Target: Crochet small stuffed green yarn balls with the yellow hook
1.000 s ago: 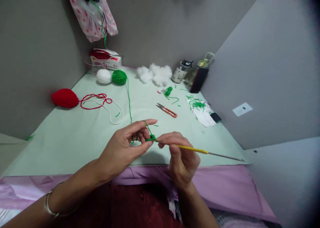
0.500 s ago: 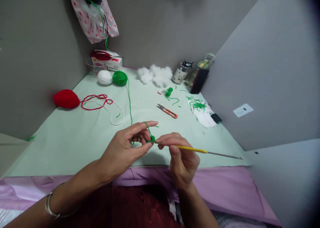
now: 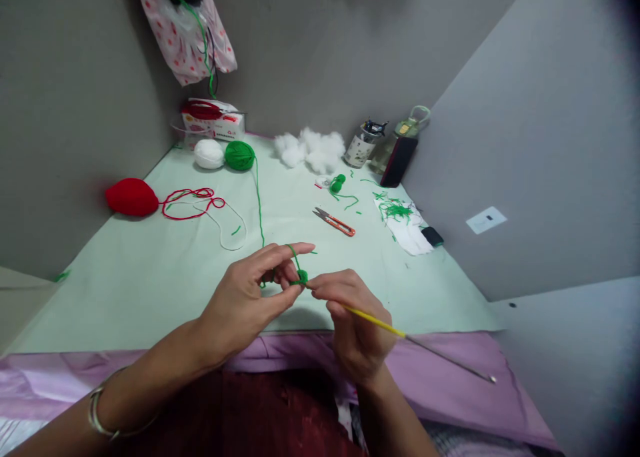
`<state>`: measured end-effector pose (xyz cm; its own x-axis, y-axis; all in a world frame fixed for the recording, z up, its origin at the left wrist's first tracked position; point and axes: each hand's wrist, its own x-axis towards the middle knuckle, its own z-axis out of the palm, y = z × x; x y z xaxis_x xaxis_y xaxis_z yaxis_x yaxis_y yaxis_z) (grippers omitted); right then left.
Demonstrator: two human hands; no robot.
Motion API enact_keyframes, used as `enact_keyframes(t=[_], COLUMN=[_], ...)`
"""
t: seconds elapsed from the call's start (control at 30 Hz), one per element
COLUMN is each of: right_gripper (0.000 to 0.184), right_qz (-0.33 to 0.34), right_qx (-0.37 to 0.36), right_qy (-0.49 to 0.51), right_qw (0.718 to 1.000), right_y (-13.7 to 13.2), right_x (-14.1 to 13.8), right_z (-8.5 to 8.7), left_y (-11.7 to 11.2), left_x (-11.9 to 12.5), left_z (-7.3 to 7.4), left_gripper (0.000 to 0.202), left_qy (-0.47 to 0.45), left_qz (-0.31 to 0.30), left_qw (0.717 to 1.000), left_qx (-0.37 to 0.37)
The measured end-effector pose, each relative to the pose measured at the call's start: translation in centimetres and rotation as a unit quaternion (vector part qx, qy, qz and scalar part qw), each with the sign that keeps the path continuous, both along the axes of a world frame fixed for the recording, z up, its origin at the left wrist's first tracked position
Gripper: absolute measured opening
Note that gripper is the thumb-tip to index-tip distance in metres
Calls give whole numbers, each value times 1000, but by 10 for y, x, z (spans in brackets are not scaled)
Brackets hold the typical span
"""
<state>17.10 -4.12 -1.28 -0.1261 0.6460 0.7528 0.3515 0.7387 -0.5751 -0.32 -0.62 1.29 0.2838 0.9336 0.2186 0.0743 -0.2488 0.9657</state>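
Between the thumb and fingers of my left hand is pinched a small green crochet piece. Green yarn runs from the green yarn ball down to this hand and loops over its raised index finger. My right hand grips a crochet hook with a yellow handle and a metal shaft slanting down to the right. Its working tip is at the green piece, mostly hidden by fingers and yarn.
Orange thread snips lie beyond my hands. Farther back are white stuffing, a white yarn ball and a small green piece. Red yarn sits left; green scraps on white paper, a phone and a bottle stand right.
The crochet hook's far end has swung downward, and my right hand has tilted and shifted slightly left. My left hand keeps its pinch on the green piece, almost unmoved.
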Motion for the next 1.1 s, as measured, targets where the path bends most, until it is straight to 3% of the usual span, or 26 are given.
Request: enact_keyframes(t=[0.13, 0.3, 0.37, 0.5, 0.6, 0.73, 0.8, 0.87, 0.93, 1.0, 1.1], right_gripper=[20, 23, 28, 43, 38, 28, 29, 35, 44, 47, 41], right_qz=[-15, -71, -91, -104, -73, -33, -47, -91, -148, -179, -143], right_qx=[39, 82, 115, 118, 78, 10, 15, 55, 116, 164, 143], right_qy=[-52, -163, -207, -177, -23, 136, 115, 24, -80, -126, -79], right_qw=[998, 981, 967, 971, 994, 990, 992, 994, 979, 962, 976], right_y=[-1, -2, -2, -1, 4, 10, 10, 7, 3, 0, 0], right_x=[-2, -3, -3, -5, -9, -16, -17, -16, -14, -12, -9], right_z=[0, -1, -4, -17, -24, -23, -23, -26, -29, -31, -26], left_y=[1, 1, 1, 2, 3, 4, 4, 2, 1, 1, 3], left_x=[0, -3, -4, -3, -2, -2, -1, 0, 1, 0, -2], left_z=[-4, -15, -17, -14, -11, -10, -11, -11, -11, -10, -7], left_gripper=[41, 40, 42, 45, 51, 57, 62, 68, 72, 72, 69], left_qy=[29, 84, 94, 59, 7, -8, -19, -39, -73, -126, -195], left_qz=[23, 36, 35, 44, 40, 29, 25, 15, -11, -58, -125], left_qw=[999, 984, 980, 996, 998, 997, 997, 994, 986, 965, 916], left_qx=[8, 154, 170, 59, -47, -67, -72, -101, -150, -223, -327])
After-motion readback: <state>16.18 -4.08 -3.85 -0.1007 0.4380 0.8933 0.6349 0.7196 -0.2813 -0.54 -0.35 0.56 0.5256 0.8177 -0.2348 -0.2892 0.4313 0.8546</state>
